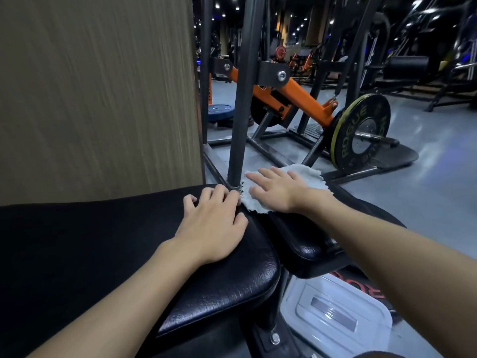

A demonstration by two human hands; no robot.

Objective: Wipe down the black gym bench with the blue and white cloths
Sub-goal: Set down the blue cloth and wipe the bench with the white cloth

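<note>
**Wiping the far pad with the white cloth**

Pressing flat on the white cloth (pixel 284 187), the right hand (pixel 277 191) works the smaller of the two black pads of the gym bench (pixel 219 288). In the head view, the only view, its fingers (pixel 260 180) lie spread and nearly straight on top of the cloth, not gripping it; the cloth spreads out under the palm and beyond the fingertips, toward a dark upright post (pixel 238 120) just to their left. The cloth looks like soft, light terry with a frayed edge, so it should bunch or slide easily; a flat palm or a pinch at a gathered edge would likely hold it best. The vinyl padding looks smooth and firm, likely a little slick.

The left hand (pixel 214 228) rests open on the larger pad, fingers (pixel 219 196) loosely curled, tips close to the foot of the post and just beside the cloth's near edge. It holds nothing.

No blue cloth shows anywhere. Below the right forearm a clear plastic lidded box (pixel 335 313) sits on the floor.
</note>
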